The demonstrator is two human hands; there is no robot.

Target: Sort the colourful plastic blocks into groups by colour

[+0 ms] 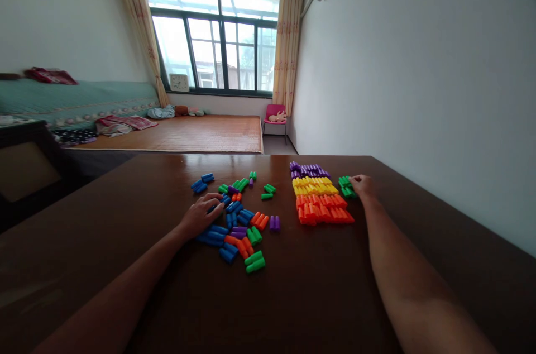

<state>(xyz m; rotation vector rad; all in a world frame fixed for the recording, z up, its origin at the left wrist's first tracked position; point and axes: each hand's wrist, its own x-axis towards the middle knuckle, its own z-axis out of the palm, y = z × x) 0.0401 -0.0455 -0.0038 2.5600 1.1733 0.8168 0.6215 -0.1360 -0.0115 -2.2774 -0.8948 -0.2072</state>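
Observation:
My left hand [204, 213] rests with its fingers apart over blue pieces at the left edge of a mixed pile. Around it lie blue pieces [212, 235], orange pieces [260, 220], purple pieces [274, 224] and green pieces [255, 262]. My right hand [360, 183] has its fingertips pinched at a small green group [347, 187]; whether they grip a piece is too small to tell. Just left of that group are stacked rows of purple [310, 170], yellow [316, 186] and orange pieces [322, 209].
The pieces lie on a dark glossy table [305, 287]. Beyond its far edge are a bed [209, 133] with cloths on it and a pink chair [275, 114] holding a plush toy. A white wall [410, 63] runs along the right.

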